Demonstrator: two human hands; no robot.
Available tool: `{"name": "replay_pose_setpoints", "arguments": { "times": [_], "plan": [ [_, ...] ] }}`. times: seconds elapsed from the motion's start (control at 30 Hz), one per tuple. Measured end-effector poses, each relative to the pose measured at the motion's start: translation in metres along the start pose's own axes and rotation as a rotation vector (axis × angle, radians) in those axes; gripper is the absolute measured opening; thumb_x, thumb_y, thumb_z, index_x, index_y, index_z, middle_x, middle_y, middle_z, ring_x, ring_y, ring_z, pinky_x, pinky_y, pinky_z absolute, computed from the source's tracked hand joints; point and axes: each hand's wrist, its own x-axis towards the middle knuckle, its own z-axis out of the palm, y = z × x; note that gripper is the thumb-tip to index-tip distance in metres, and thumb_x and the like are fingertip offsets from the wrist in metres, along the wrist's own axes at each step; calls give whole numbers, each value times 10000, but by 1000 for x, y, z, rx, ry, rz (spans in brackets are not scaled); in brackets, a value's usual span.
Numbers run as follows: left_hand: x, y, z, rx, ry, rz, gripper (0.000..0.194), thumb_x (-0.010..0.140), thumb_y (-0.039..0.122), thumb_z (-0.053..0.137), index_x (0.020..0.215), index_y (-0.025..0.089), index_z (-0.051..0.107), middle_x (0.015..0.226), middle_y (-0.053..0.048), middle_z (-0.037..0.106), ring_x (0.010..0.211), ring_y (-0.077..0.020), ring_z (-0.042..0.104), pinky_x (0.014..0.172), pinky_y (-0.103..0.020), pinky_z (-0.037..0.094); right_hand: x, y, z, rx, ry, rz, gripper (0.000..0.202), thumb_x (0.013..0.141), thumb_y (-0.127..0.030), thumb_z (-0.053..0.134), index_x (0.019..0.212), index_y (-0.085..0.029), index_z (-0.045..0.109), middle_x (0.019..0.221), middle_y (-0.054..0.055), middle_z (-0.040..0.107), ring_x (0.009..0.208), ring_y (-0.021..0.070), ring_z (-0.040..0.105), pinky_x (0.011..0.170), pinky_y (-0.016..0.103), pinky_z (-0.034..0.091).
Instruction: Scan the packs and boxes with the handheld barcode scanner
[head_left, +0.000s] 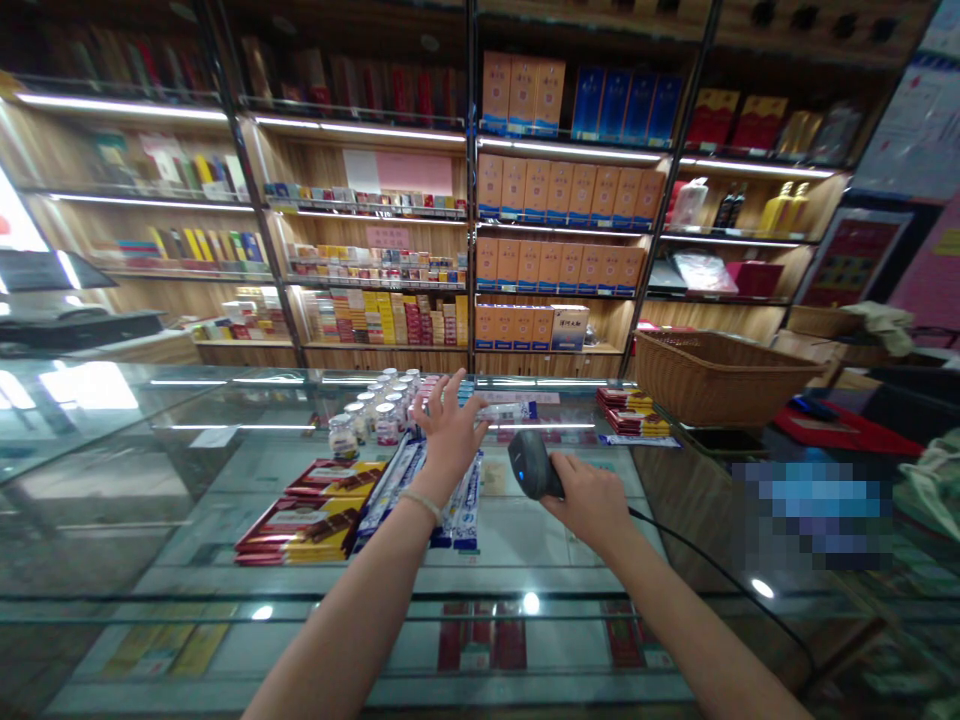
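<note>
My left hand (450, 430) is raised over the glass counter (570, 555). Its thumb and forefinger pinch the left end of a slim blue-and-white stick packet (511, 411), while the other fingers fan out. My right hand (592, 497) grips a black barcode scanner (531, 465), whose head faces left and shows a blue light. Under my left forearm lie more long blue-and-white stick packets (466, 510). Left of them is a fanned pile of red-and-yellow chocolate bars (311, 512). Small white-lidded jars (343, 437) stand in rows just beyond, partly hidden by my left hand.
A wicker basket (720, 375) stands at the right. Beside it are stacked chocolate bars (634, 412) with a stick packet (639, 440) in front. The scanner's cable (720, 558) trails right. Shelves of boxed goods (559, 265) line the wall; a monitor (52, 272) is at left.
</note>
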Motion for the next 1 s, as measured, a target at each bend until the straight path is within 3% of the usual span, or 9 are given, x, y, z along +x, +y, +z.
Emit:
{"name": "replay_pose_setpoints", "arguments": {
  "times": [0.1, 0.2, 0.33, 1.0],
  "plan": [
    [0, 0, -1, 5, 0, 3, 239, 789, 307, 795, 1019, 296, 735, 1617, -103, 436, 1494, -380, 339, 1194, -675, 158, 1, 2, 5, 11, 154, -101, 259, 814, -337, 693, 1040, -212, 668, 1332, 130, 678, 1248, 326, 618, 1022, 442, 489],
    [0, 1, -2, 7, -6, 3, 248, 788, 297, 792, 1028, 294, 732, 1624, -102, 426, 1497, -380, 335, 1198, -671, 155, 1, 4, 10, 6, 251, -155, 275, 778, -367, 746, 995, -210, 683, 1530, 138, 538, 1477, 396, 384, 1210, 608, 281],
    [0, 0, -1, 0, -11, -6, 238, 796, 304, 782, 1028, 297, 731, 1625, -99, 425, 1507, -369, 321, 1203, -667, 142, 1, 4, 13, -17, 246, -165, 303, 770, -413, 766, 979, -205, 696, 1602, 146, 451, 1536, 410, 268, 1228, 681, 172],
    [0, 3, -4, -14, -8, -1, 243, 779, 280, 788, 1013, 293, 722, 1625, -89, 428, 1497, -379, 328, 1199, -681, 156, -1, 5, 10, -23, 75, -223, 330, 791, -432, 675, 1013, -188, 690, 1678, 148, 314, 1565, 412, 185, 1212, 752, 11]
  ]
}}
